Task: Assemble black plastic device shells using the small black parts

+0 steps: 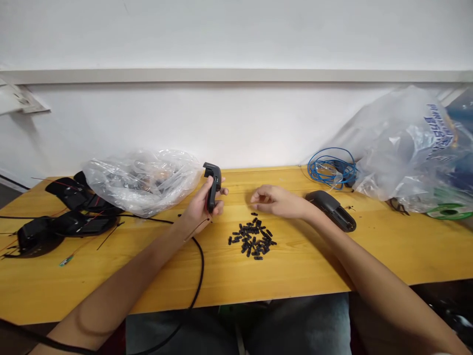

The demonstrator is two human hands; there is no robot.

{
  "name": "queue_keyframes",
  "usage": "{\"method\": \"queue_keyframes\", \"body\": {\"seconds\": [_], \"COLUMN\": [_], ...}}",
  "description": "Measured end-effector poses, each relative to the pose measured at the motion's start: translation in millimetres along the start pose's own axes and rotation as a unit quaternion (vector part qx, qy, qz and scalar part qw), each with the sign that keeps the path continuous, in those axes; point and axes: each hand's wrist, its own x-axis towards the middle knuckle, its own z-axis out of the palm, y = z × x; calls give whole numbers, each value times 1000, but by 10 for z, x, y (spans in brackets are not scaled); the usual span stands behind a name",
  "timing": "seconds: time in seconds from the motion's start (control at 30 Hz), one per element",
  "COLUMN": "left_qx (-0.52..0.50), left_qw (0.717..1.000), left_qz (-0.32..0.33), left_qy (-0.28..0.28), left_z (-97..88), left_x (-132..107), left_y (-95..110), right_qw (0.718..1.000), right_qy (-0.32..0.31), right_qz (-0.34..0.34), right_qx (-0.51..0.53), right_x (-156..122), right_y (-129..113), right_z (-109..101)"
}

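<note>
My left hand [202,204] is wrapped round a black plastic housing part [213,190], held upright above the wooden table [111,276]. A black cable [199,266] runs from under that hand toward the table's front edge. My right hand [275,201] hovers just above a pile of several small black pieces [253,239], fingers loosely curled and pointing left; I cannot see anything between them. Another black housing part [331,210] lies on the table beside my right wrist.
A clear plastic bag [142,180] lies at the back left, with black housing parts and thin wires [62,217] beside it. A blue wire coil [330,170], a large plastic bag [410,148] and a green spool [449,212] sit at the back right. A white wall rises behind.
</note>
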Motion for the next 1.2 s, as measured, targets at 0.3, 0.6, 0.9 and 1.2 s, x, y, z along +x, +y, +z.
{"method": "queue_keyframes", "body": {"seconds": [0.3, 0.6, 0.9, 1.2], "left_qx": [53, 91, 168, 202], "left_qw": [998, 995, 984, 972], "left_qz": [-14, 12, 57, 102], "left_qy": [-29, -30, 21, 69], "left_z": [39, 67, 111, 221], "left_x": [-6, -7, -12, -55], "left_y": [-158, -193, -341, -354], "right_qw": [997, 995, 956, 897], "right_qy": [-58, 22, 95, 149], "right_qz": [-37, -5, 19, 106], "right_qx": [-27, 93, 275, 402], "right_x": [32, 0, 47, 26], "right_y": [56, -24, -145, -297], "right_z": [19, 166, 323, 480]}}
